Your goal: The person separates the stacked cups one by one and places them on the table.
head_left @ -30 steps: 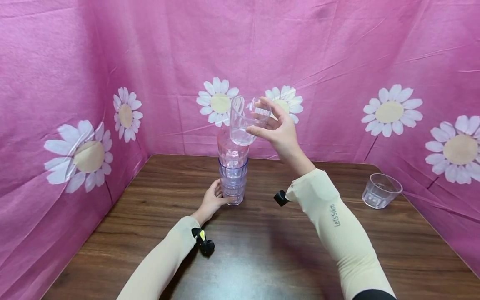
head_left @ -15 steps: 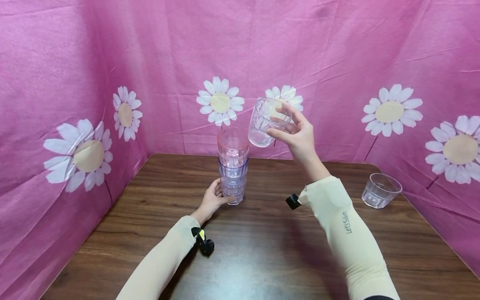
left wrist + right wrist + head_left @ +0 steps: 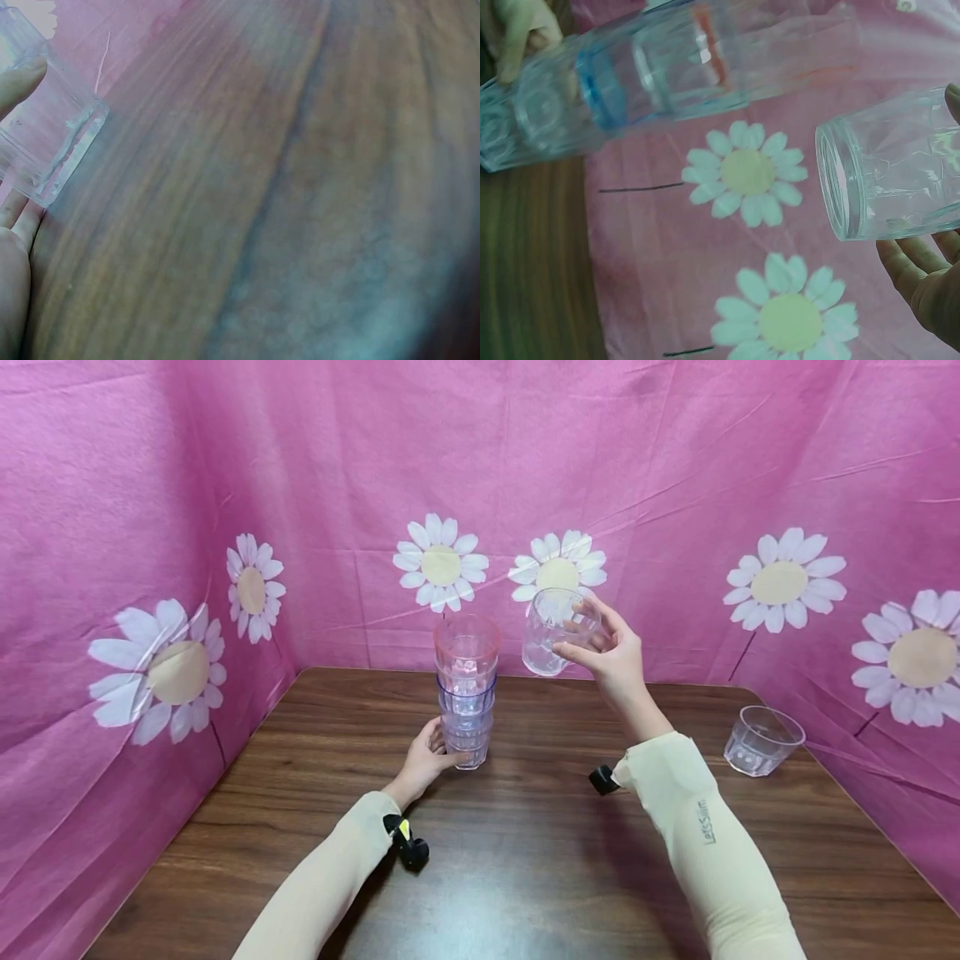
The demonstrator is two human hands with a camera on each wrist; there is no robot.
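Note:
A stack of several clear plastic cups [image 3: 467,692], topped by a pink-tinted one, stands on the wooden table [image 3: 525,860]. My left hand [image 3: 425,762] grips the stack's base cup [image 3: 45,142] from the left. To the right of the stack's top, my right hand [image 3: 609,652] holds a single clear cup [image 3: 553,631] upright in the air, fingers curled round it. In the right wrist view that cup [image 3: 900,169] is beside the stack [image 3: 652,82], apart from it.
Another clear cup [image 3: 761,741] stands alone near the table's right edge. Pink cloth with white daisies [image 3: 442,564] closes off the back and both sides. The table's front edge lies below the frame.
My right hand has carried the clear cup from above the stack down and to the right, turning it upright. The left hand and the stack stayed still.

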